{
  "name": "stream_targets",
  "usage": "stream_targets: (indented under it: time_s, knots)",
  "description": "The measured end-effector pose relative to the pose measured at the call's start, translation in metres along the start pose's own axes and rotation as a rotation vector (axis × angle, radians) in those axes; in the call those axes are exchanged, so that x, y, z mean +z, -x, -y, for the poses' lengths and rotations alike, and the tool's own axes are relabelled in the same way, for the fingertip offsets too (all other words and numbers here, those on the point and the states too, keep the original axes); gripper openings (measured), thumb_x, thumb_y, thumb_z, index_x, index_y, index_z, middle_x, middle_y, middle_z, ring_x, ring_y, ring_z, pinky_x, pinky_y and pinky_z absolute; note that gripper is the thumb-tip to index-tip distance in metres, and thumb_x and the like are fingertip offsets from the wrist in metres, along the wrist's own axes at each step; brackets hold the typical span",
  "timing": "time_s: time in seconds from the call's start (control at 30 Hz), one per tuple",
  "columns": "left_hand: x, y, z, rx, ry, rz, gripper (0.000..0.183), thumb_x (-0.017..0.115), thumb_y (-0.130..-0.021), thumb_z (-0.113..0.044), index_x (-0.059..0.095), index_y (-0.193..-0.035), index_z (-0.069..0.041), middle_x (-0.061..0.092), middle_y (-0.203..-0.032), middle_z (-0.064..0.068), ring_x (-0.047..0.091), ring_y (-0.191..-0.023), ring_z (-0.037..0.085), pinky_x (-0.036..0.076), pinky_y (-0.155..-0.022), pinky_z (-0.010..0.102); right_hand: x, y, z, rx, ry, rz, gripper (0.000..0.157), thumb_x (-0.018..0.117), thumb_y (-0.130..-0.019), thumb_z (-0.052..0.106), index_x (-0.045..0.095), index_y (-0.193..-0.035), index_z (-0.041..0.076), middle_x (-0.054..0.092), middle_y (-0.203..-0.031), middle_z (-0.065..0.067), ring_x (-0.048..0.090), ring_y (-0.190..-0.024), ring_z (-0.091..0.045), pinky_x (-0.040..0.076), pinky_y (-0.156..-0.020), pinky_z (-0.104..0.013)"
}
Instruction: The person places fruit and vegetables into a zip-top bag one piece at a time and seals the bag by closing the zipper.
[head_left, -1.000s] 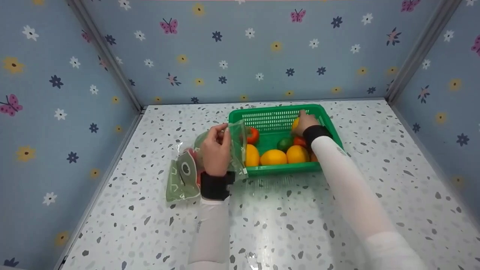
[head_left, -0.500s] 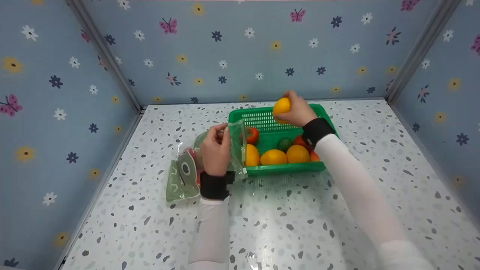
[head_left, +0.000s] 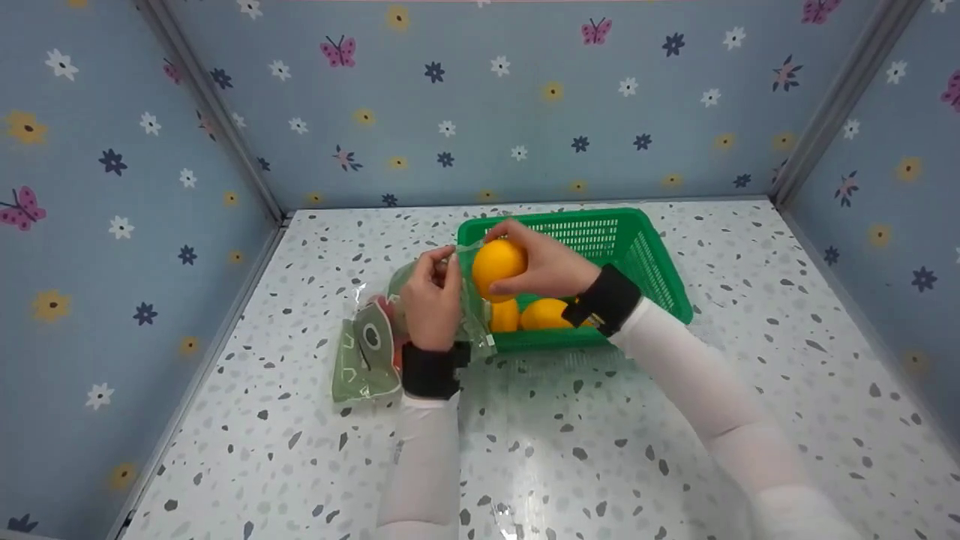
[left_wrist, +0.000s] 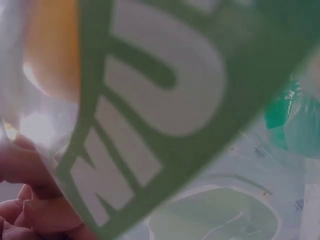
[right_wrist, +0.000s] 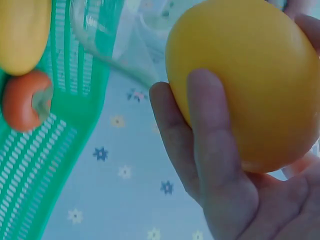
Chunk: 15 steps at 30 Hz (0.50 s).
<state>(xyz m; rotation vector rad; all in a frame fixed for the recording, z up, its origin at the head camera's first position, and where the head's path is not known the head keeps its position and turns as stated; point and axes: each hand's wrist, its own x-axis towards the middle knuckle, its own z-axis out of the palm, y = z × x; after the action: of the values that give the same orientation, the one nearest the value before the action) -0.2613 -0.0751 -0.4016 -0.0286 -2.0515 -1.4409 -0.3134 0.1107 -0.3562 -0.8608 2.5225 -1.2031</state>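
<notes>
My right hand [head_left: 553, 264] grips a smooth yellow-orange orange [head_left: 499, 268], its fingers curled round it, above the left end of the green basket [head_left: 679, 300]. Close beside it, my left hand [head_left: 432, 304] pinches the upper edge of a clear plastic bag [head_left: 367, 360] with a green cartoon print. Reddish fruit shows inside the bag. The left wrist view is mostly filled by the bag's green panel [left_wrist: 170, 95] with white letters. In the right wrist view the orange [right_wrist: 245, 85] rests against the fingers [right_wrist: 212, 120], with the bag's edge behind.
In the basket lie several fruits, among them a yellow one [head_left: 544, 315] at the front and a persimmon [right_wrist: 27, 100]; my right hand and wrist hide others. The speckled tabletop [head_left: 555, 457] meets a blue flowered wall [head_left: 510, 105] behind the basket.
My right hand lifted the orange from the basket's right side and carried it left to the bag's mouth. My left hand has stayed in place on the bag.
</notes>
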Motion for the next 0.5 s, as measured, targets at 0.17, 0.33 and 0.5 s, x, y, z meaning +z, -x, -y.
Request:
stream_targets:
  time_s: [0.17, 0.33, 0.5]
  knots:
    - [-0.001, 0.0, -0.001, -0.008, -0.032, -0.009, 0.02, 0.064, -0.102, -0.016, 0.072, -0.114, -0.002, 0.066, -0.079, 0.013, 0.054, -0.066, 0.019, 0.045, -0.064, 0.022, 0.027, -0.016, 0.002, -0.071, 0.043, 0.031, 0.06, 0.08, -0.088, 0.018, 0.05, -0.14, 0.016, 0.06, -0.132, -0.009, 0.061, -0.105, -0.029, 0.058, -0.091, -0.04]
    - [-0.003, 0.001, -0.003, 0.005, -0.062, -0.053, 0.021, 0.064, -0.101, -0.017, 0.073, -0.114, -0.003, 0.068, -0.078, 0.013, 0.055, -0.065, 0.02, 0.043, -0.062, 0.024, 0.049, -0.032, 0.001, -0.118, 0.113, 0.044, 0.062, 0.078, -0.089, 0.012, 0.051, -0.144, 0.012, 0.061, -0.139, -0.009, 0.06, -0.113, -0.027, 0.055, -0.102, -0.041]
    - [-0.002, 0.002, -0.004, 0.047, -0.054, -0.051, 0.021, 0.063, -0.101, -0.016, 0.073, -0.112, -0.001, 0.067, -0.077, 0.014, 0.053, -0.065, 0.019, 0.042, -0.062, 0.026, 0.066, -0.054, 0.001, -0.159, 0.318, 0.161, 0.047, 0.067, -0.096, 0.003, 0.057, -0.142, 0.003, 0.064, -0.138, -0.013, 0.06, -0.12, -0.027, 0.047, -0.113, -0.04]
